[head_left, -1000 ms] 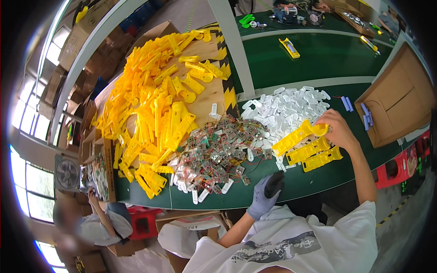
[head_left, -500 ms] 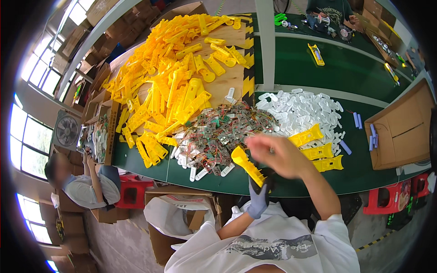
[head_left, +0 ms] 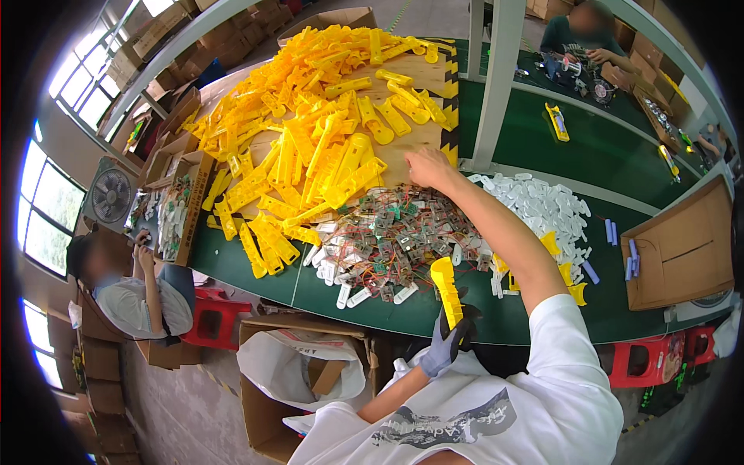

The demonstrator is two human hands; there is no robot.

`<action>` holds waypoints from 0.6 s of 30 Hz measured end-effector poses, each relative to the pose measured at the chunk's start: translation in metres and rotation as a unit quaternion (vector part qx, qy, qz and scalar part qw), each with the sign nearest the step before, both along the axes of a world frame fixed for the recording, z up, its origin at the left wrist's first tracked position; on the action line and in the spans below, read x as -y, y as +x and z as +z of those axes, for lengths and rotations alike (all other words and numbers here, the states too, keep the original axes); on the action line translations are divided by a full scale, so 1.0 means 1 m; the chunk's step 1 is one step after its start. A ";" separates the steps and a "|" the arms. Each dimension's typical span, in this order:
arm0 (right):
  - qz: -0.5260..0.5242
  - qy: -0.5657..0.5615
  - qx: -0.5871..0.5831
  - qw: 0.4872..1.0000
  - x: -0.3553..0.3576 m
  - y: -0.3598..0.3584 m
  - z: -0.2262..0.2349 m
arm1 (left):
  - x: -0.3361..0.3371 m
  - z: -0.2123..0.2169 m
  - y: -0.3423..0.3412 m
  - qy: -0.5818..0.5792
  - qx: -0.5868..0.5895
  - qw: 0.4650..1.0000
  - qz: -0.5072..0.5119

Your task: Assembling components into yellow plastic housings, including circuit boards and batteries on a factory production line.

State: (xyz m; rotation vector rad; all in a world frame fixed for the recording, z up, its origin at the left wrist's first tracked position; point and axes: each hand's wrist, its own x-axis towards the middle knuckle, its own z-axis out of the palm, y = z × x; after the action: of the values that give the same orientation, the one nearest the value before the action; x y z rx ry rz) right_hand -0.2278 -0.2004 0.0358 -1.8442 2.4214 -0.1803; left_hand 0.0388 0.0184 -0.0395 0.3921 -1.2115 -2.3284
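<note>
My left hand [head_left: 443, 347], in a grey-and-black glove, grips a long yellow plastic shell [head_left: 447, 291] at its lower end, upright near the table's front edge. My bare right hand [head_left: 428, 168] is stretched far forward over the wooden board, fingers curled down; whatever lies under them is hidden. Just below it spreads a heap of small circuit boards with red wires [head_left: 399, 240]. A big pile of yellow shells [head_left: 310, 132] covers the board to the left. Right of my forearm lie many small white plastic pieces [head_left: 546, 205] and a few yellow shells [head_left: 577, 293], partly covered by the arm.
Blue cylindrical cells [head_left: 611, 232] lie by an open cardboard box [head_left: 678, 256] at right. A grey metal post [head_left: 496, 85] rises behind the heaps. One person sits at left [head_left: 143, 302], another works across the table [head_left: 585, 43]. A lined carton [head_left: 302, 372] stands below the front edge.
My right hand has moved forward from beside the held shell to the wooden board, where a white piece lay before. My left hand keeps the yellow shell, now more upright.
</note>
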 end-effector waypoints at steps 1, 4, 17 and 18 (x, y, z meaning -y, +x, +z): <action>-0.017 -0.078 0.020 0.997 -0.003 0.000 0.000 | 0.000 0.001 -0.001 0.007 0.018 1.000 -0.002; -0.025 -0.296 0.023 0.954 -0.027 -0.021 0.011 | -0.006 -0.007 -0.009 0.052 0.022 0.998 -0.004; 0.180 -0.414 0.840 0.302 -0.228 0.030 0.053 | 0.056 0.018 -0.025 -0.064 -0.080 0.973 0.205; 0.160 -0.411 0.858 0.263 -0.248 0.043 0.047 | 0.065 0.019 -0.028 -0.062 -0.079 0.972 0.214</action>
State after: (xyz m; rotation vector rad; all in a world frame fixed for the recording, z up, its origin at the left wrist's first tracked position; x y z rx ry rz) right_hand -0.1846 0.0474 0.0829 -0.6279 0.1185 -2.1036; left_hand 0.0109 -0.0469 -0.0204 0.3739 -1.0661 -1.8691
